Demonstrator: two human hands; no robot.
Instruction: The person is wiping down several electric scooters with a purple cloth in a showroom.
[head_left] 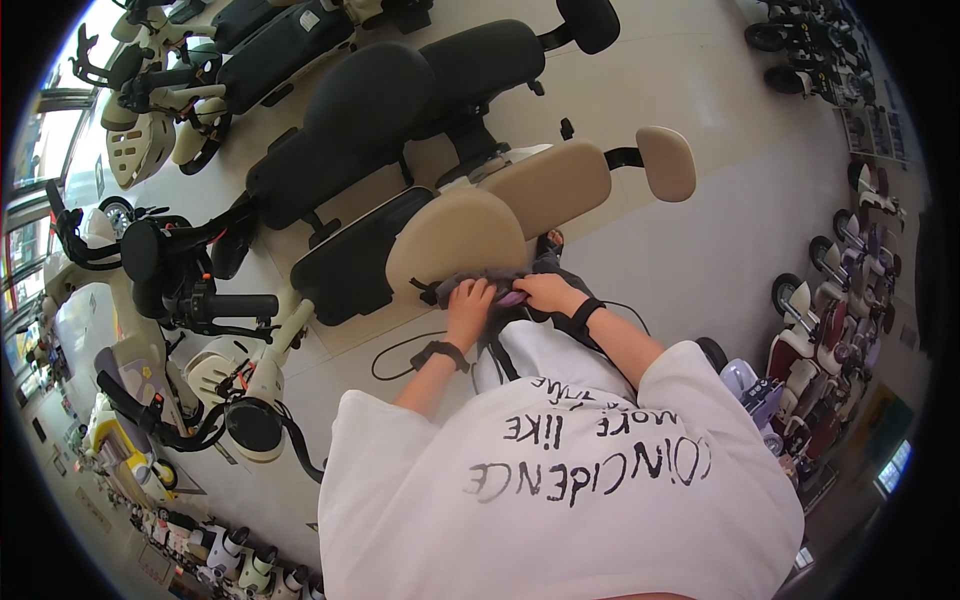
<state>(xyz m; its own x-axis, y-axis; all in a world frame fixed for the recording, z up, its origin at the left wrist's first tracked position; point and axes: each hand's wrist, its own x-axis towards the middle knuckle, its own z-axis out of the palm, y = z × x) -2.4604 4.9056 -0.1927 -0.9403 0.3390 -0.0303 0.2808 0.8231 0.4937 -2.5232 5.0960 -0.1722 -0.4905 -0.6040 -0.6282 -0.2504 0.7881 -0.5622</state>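
A dark grey cloth (492, 274) with a purple patch is bunched up at the near edge of a tan scooter seat (455, 238). My left hand (470, 305) has its fingers curled over the left part of the cloth. Close beside it, my right hand (550, 293) grips the right end, next to the purple part. Both hands are just in front of the seat, and a dark band circles each wrist. What lies under the cloth is hidden.
Left of the tan seat is the scooter's black footboard (355, 260), with handlebars (215, 305) farther left. A scooter with a long black seat (365, 95) stands just beyond. More scooters (825, 350) line the right side. A thin black cord (390, 360) loops near my left forearm.
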